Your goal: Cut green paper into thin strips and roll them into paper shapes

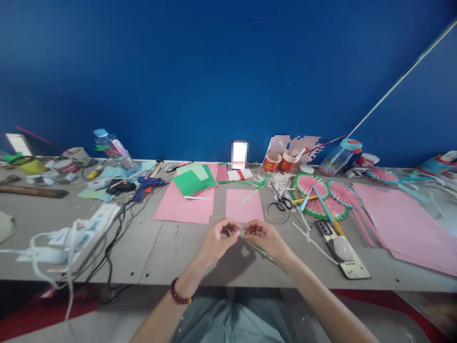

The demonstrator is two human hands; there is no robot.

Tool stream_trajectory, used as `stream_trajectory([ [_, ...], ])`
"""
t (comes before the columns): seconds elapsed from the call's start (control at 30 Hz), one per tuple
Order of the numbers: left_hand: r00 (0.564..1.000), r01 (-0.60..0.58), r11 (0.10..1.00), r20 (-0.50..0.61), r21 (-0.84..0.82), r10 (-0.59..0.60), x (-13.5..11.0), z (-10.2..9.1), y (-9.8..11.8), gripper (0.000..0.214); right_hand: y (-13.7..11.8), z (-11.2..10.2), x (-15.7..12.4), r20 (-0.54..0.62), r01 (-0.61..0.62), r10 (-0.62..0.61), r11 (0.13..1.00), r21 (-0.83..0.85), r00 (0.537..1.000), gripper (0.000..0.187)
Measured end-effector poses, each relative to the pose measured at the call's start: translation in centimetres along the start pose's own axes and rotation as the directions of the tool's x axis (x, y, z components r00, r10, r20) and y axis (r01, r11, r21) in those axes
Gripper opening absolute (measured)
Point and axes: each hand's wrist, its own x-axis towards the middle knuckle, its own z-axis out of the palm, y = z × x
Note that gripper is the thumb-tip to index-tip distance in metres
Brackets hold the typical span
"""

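Just above the table, in front of my body, my left hand (222, 237) and my right hand (264, 238) meet fingertip to fingertip. Both pinch the end of a thin pale green paper strip (262, 251), which runs down under my right hand. The exact fold at the fingertips is too small to make out. Right beyond the hands lies a pink paper square (244, 204). A roll of clear tape (277, 213) and black-handled scissors (284, 203) rest to the right of it.
Green paper sheets (194, 182) lie on pink paper (183, 209). Pleated watermelon fans (321, 197), a phone (352, 267) with a white mouse (342, 249), and red paper cups (273, 162) are on the right. A power strip (94, 231), cables and a blue glue gun (148, 184) occupy the left.
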Motion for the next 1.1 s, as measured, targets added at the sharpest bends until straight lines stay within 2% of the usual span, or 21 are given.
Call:
stream_trajectory([
  [0.17, 0.999, -0.036, 0.991, 0.017, 0.125, 0.034, -0.1, -0.9, 0.1, 0.017, -0.1, -0.4, 0.0, 0.049, -0.093, 0.089, 0.993, 0.070, 0.995, 0.037],
  [0.27, 0.997, -0.072, 0.942, -0.007, 0.329, 0.079, 0.1, -2.2, -0.6, 0.024, -0.3, -1.2, 0.7, 0.068, -0.133, 0.128, 0.989, 0.070, 0.989, 0.040],
  [0.33, 0.984, -0.155, 0.843, 0.008, 0.516, 0.176, 0.1, -3.0, -1.6, 0.021, -0.6, -1.9, 1.5, 0.103, -0.176, 0.169, 0.982, 0.066, 0.980, 0.042],
  [0.4, 0.957, -0.275, 0.703, 0.118, 0.656, 0.264, -0.2, -3.3, -3.1, 0.020, -1.1, -2.5, 2.7, 0.134, -0.214, 0.208, 0.976, 0.033, 0.969, 0.044],
  [0.47, 0.925, -0.368, 0.584, 0.218, 0.724, 0.313, -0.7, -2.9, -4.5, 0.023, -1.8, -2.8, 4.1, 0.151, -0.236, 0.240, 0.971, -0.047, 0.959, 0.044],
  [0.53, 0.909, -0.390, 0.489, 0.239, 0.781, 0.343, -1.2, -1.9, -5.7, 0.027, -2.4, -2.7, 5.6, 0.144, -0.254, 0.278, 0.953, -0.163, 0.950, 0.044],
  [0.6, 0.914, -0.366, 0.431, 0.232, 0.825, 0.332, -1.5, -0.8, -6.4, 0.031, -2.8, -2.2, 7.2, 0.129, -0.263, 0.308, 0.923, -0.282, 0.943, 0.040],
  [0.7, 0.922, -0.333, 0.392, 0.211, 0.858, 0.324, -1.7, 0.4, -6.6, 0.035, -2.7, -1.3, 9.3, 0.155, -0.243, 0.321, 0.892, -0.381, 0.934, 0.034],
  [0.8, 0.924, -0.320, 0.377, 0.198, 0.869, 0.328, -1.7, 0.8, -6.5, 0.036, -2.1, -0.7, 10.6, 0.142, -0.227, 0.306, 0.887, -0.403, 0.941, 0.030],
  [1.1, 0.919, -0.322, 0.379, 0.190, 0.868, 0.346, -2.1, 0.9, -6.9, 0.041, -1.4, -0.4, 12.0, 0.106, -0.184, 0.290, 0.807, -0.561, 0.951, 0.031],
])
